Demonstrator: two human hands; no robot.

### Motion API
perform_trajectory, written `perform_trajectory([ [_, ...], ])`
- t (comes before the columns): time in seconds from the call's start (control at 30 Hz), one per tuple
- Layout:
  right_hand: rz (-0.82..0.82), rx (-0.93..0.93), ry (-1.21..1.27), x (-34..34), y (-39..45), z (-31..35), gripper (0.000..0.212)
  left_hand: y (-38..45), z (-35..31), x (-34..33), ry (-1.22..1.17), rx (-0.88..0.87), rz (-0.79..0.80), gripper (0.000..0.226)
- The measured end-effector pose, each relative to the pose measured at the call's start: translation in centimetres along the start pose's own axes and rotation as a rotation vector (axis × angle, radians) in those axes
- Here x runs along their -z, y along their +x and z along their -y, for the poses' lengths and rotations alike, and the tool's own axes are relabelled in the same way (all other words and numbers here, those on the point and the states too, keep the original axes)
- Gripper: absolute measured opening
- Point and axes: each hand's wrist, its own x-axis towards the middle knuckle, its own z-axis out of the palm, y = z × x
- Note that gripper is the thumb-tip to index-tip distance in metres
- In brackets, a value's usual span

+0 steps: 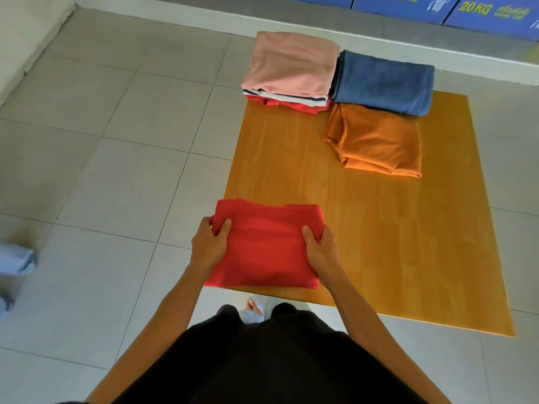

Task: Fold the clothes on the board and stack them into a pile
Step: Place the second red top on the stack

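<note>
Red folded garment (pixel 267 246) under my fingers (pixel 224 225): soft matt knit cloth, smooth. Board (pixel 364 228): wood, orange-yellow, visible grain, slight satin sheen. Orange garment (pixel 376 141), blue garment (pixel 385 81), pink top of pile (pixel 291 64): all matt cloth. Floor (pixel 102 141): pale ceramic tiles, smooth, faintly glossy. Blue boxes (pixel 493 11): printed cardboard.
</note>
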Motion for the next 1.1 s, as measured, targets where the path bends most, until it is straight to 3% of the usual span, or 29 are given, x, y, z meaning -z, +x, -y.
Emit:
perform_trajectory([
  [0.13,-0.068,0.019,-0.071,0.6,0.7,-0.2,0.043,0.7,-0.1,-0.6,0.135,0.02,-0.077,0.073],
  [0.3,-0.053,-0.002,-0.057,1.3,1.8,-0.4,0.043,0.2,-1.6,-1.8,0.294,-0.115,-0.125,0.064],
  [0.5,-0.031,-0.023,-0.004,1.7,3.3,0.4,0.04,2.6,-2.4,-2.3,-0.034,0.179,0.038,0.074],
  [0.67,0.027,-0.031,0.09,2.0,6.0,3.8,0.038,5.8,-4.6,-2.4,-0.269,0.275,0.109,0.068],
  [0.87,0.033,0.072,0.178,2.9,12.1,11.7,0.038,11.8,-12.3,-1.3,-0.351,0.181,0.094,0.055],
  [1.1,0.007,0.242,0.283,4.8,22.0,25.0,0.032,22.2,-27.2,0.9,-0.414,-0.029,0.081,0.057],
])
